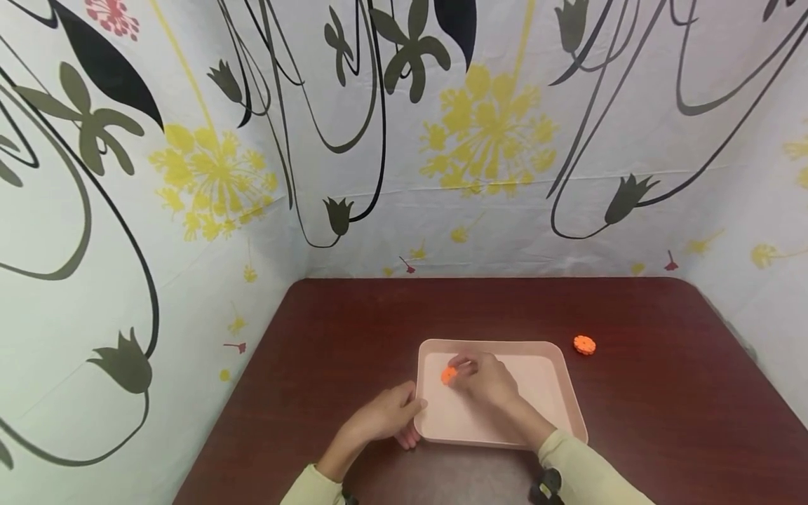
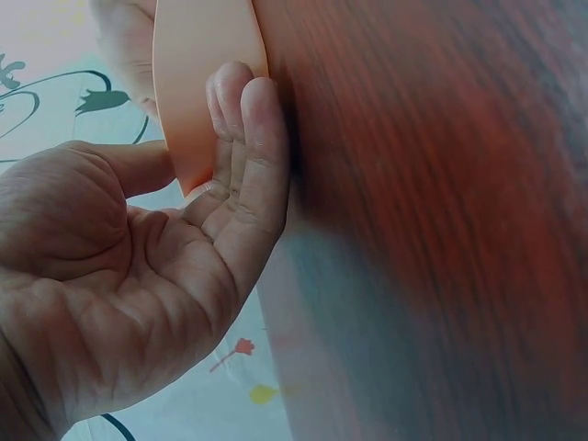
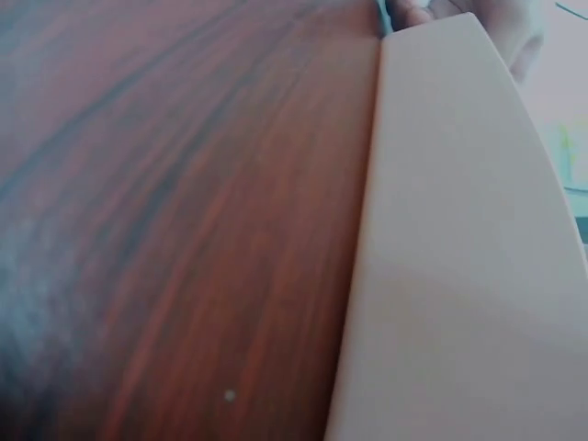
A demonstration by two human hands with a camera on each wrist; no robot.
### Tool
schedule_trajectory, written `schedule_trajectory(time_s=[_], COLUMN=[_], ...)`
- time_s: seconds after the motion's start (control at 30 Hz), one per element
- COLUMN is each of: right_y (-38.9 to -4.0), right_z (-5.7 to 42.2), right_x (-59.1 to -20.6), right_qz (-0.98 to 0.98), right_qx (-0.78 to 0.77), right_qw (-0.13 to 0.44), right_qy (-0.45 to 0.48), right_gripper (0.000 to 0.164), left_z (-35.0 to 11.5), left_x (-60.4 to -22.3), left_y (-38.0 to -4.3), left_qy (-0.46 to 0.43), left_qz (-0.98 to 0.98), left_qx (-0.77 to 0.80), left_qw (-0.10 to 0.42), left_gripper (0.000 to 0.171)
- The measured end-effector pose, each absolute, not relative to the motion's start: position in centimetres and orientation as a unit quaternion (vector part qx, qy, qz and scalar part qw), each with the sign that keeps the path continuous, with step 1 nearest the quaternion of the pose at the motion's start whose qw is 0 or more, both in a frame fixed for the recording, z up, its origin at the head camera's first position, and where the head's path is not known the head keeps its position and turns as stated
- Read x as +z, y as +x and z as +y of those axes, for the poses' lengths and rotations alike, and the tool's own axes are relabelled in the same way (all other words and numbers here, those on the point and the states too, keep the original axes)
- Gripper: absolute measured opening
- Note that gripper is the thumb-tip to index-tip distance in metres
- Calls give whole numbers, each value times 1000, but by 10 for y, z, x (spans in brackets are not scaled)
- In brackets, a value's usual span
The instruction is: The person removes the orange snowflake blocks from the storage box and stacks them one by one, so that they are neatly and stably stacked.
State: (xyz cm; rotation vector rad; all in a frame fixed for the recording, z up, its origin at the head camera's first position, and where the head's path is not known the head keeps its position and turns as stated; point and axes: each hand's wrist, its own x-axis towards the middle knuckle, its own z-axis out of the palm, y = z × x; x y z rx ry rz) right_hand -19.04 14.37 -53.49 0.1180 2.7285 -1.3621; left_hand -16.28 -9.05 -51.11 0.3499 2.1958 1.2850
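A shallow pale-pink tray lies on the dark reddish-brown table. At its left front corner my left hand grips the tray's edge, thumb at the rim and fingers curled along the outer wall. The left wrist view shows this hand around the corner of the tray. Over the tray's left half, my right hand pinches a small orange piece at its fingertips, partly covered by them. The right wrist view shows the tray's outer side wall, but not the right hand's fingers.
A second small orange piece, round with a scalloped edge, lies on the table just beyond the tray's right back corner. Hanging cloth with a flower print rises behind the table and along both sides.
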Motion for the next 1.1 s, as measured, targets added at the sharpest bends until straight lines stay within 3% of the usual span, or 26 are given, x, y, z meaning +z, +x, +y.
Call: schedule_trajectory(time_s=[0.37, 1.1], right_y=[-190, -188], right_z=[158, 221], right_x=[-525, -500], right_qz=[780, 783], right_qx=[-617, -616], right_qw=[98, 69], right_qy=[39, 57], right_gripper=[34, 40], left_z=[-92, -89], left_x=[-508, -505], left_y=[-163, -160], left_qy=[129, 127], left_qz=[823, 825], left_qx=[473, 474], left_qw=[286, 280], left_gripper=[22, 21])
